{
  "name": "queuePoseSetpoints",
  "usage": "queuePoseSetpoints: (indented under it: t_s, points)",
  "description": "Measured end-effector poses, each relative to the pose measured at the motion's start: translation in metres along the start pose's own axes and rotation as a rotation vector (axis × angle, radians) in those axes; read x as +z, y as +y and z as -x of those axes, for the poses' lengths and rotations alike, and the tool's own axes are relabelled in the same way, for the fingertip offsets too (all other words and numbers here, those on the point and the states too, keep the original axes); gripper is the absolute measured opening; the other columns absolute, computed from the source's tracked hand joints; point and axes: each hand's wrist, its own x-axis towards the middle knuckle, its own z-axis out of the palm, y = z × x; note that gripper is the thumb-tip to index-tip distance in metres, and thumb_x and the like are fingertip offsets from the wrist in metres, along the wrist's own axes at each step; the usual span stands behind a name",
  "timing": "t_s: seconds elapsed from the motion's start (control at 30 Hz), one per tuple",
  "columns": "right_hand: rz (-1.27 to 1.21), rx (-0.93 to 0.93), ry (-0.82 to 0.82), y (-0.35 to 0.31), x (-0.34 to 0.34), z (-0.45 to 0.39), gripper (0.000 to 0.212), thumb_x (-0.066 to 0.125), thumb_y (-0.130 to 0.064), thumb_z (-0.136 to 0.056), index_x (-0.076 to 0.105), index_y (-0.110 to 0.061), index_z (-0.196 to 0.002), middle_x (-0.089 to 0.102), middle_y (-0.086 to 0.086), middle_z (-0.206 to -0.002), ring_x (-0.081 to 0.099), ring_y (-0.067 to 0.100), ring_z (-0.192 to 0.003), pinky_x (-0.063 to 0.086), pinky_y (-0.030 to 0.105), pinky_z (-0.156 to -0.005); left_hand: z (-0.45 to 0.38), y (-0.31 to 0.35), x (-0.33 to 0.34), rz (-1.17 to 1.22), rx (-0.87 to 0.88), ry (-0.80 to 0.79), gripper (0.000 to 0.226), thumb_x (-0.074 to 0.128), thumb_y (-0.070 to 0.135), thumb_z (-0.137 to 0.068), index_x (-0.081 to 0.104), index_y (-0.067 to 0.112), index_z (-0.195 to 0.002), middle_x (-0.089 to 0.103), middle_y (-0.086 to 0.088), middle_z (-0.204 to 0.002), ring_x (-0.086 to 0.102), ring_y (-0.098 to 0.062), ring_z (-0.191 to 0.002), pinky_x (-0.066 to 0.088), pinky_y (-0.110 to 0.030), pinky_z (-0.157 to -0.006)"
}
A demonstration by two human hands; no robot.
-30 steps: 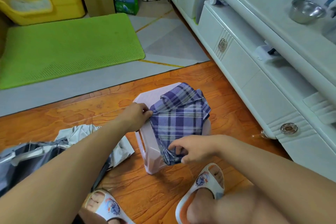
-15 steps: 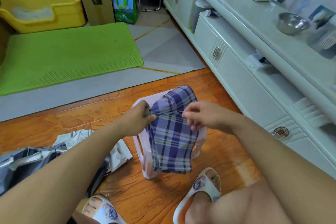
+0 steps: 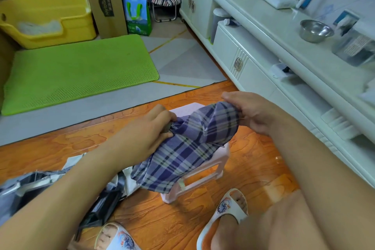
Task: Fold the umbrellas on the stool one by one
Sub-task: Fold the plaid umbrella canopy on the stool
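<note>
The plaid umbrella is up off the seat, draped over the near left corner of the pink stool, canopy hanging slack toward the wooden floor. The left hand has its fingers curled round the bunched end, where thin metal ribs and a small dark tip peek out. The right hand pinches the upper fold of cloth between thumb and fingers, holding it taut. That fabric looks light and floppy, thin enough to slide and spring loose, so a grip on cloth alone probably won't keep the pleats in order. The ribs are the stiff part, slender wire that would likely bend or snag if forced. The sensible hold seems to be where the left hand has it, at the gathered rib ends, with the right smoothing each panel flat round the shaft. A grey umbrella lies crumpled on the floor to the left, well clear of the stool.
</note>
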Motion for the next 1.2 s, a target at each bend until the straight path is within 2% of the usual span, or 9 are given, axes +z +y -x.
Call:
queuePoseSetpoints:
  t_s: [0.23, 0.33, 0.43, 0.53, 0.63, 0.83, 0.93, 1.03, 1.2]
  points:
    - [0.056, -0.254, 0.142, 0.004, -0.007, 0.014, 0.023, 0.071, -0.017, -0.093, 0.073, -0.015, -0.117, 0.076, 0.014, -0.102, 0.074, 0.028, -0.095, 0.061, 0.042, -0.086, -0.009, 0.002, -0.007, -0.179, -0.069, 0.23, 0.028, 0.045, 0.033, -0.101, 0.045, 0.019, -0.125, 0.049, -0.006, -0.116, 0.061, -0.04, -0.079, 0.05, -0.041, -0.059]
    - [-0.018, -0.401, 0.155, 0.0, -0.013, 0.019, 0.028, 0.07, -0.006, -0.092, 0.072, -0.014, -0.119, 0.068, 0.003, -0.083, 0.068, 0.016, -0.079, 0.057, 0.027, -0.076, -0.018, -0.001, -0.007, -0.176, -0.226, 0.367, 0.027, 0.059, 0.021, -0.099, 0.047, 0.015, -0.123, 0.049, -0.008, -0.116, 0.059, -0.043, -0.082, 0.042, -0.04, -0.059]
    - [-0.061, -0.338, 0.078, 0.001, -0.014, 0.02, 0.049, 0.066, 0.011, -0.088, 0.064, -0.013, -0.131, 0.073, -0.002, -0.095, 0.07, 0.018, -0.092, 0.058, 0.029, -0.081, -0.023, -0.008, -0.009, -0.146, -0.346, 0.456, 0.029, 0.062, 0.015, -0.098, 0.052, 0.008, -0.125, 0.049, -0.012, -0.117, 0.057, -0.043, -0.084, 0.031, -0.035, -0.062]
    - [-0.274, -0.121, -0.14, -0.002, -0.009, 0.023, 0.055, 0.069, -0.007, -0.085, 0.054, -0.019, -0.136, 0.073, 0.009, -0.118, 0.071, 0.023, -0.102, 0.058, 0.036, -0.086, -0.024, -0.013, -0.011, -0.143, -0.336, 0.468, 0.031, 0.063, 0.012, -0.097, 0.053, 0.007, -0.125, 0.05, -0.013, -0.118, 0.057, -0.044, -0.083, 0.035, -0.036, -0.06]
    - [-0.331, 0.012, -0.199, -0.002, -0.008, 0.018, 0.042, 0.064, -0.041, -0.087, 0.068, -0.02, -0.123, 0.073, 0.009, -0.119, 0.068, 0.024, -0.103, 0.052, 0.04, -0.095, -0.021, -0.014, -0.011, -0.163, -0.254, 0.459, 0.034, 0.065, 0.011, -0.094, 0.051, 0.01, -0.125, 0.052, -0.013, -0.12, 0.06, -0.045, -0.081, 0.046, -0.043, -0.056]
    - [-0.595, -0.23, 0.099, -0.005, -0.013, 0.002, 0.036, 0.059, -0.003, -0.094, 0.061, -0.008, -0.13, 0.07, 0.019, -0.108, 0.067, 0.026, -0.092, 0.057, 0.037, -0.084, -0.02, -0.022, 0.002, -0.118, -0.317, 0.426, 0.031, 0.062, 0.018, -0.097, 0.051, 0.014, -0.125, 0.047, -0.005, -0.119, 0.059, -0.044, -0.087, 0.046, -0.044, -0.063]
    - [-0.666, -0.313, 0.026, -0.01, -0.014, 0.005, 0.028, 0.055, -0.005, -0.098, 0.062, -0.011, -0.124, 0.067, 0.021, -0.104, 0.067, 0.029, -0.091, 0.056, 0.044, -0.091, -0.022, -0.024, 0.007, -0.049, -0.409, 0.408, 0.029, 0.06, 0.021, -0.098, 0.049, 0.017, -0.125, 0.046, -0.003, -0.121, 0.058, -0.043, -0.093, 0.047, -0.046, -0.068]
    - [-0.435, -0.281, 0.132, -0.009, -0.009, 0.004, 0.025, 0.054, -0.013, -0.103, 0.061, -0.012, -0.126, 0.073, 0.012, -0.097, 0.071, 0.024, -0.083, 0.056, 0.042, -0.084, -0.022, -0.023, 0.007, -0.018, -0.435, 0.396, 0.03, 0.06, 0.018, -0.097, 0.05, 0.018, -0.126, 0.045, 0.0, -0.123, 0.057, -0.04, -0.098, 0.044, -0.043, -0.07]
    - [-0.239, -0.064, -0.011, -0.001, -0.008, 0.009, 0.033, 0.066, -0.023, -0.095, 0.059, -0.016, -0.127, 0.076, 0.014, -0.111, 0.073, 0.028, -0.096, 0.057, 0.046, -0.096, -0.021, -0.028, 0.004, 0.1, -0.437, 0.406, 0.03, 0.062, 0.012, -0.095, 0.053, 0.017, -0.124, 0.05, 0.0, -0.121, 0.054, -0.028, -0.106, 0.048, -0.045, -0.086]
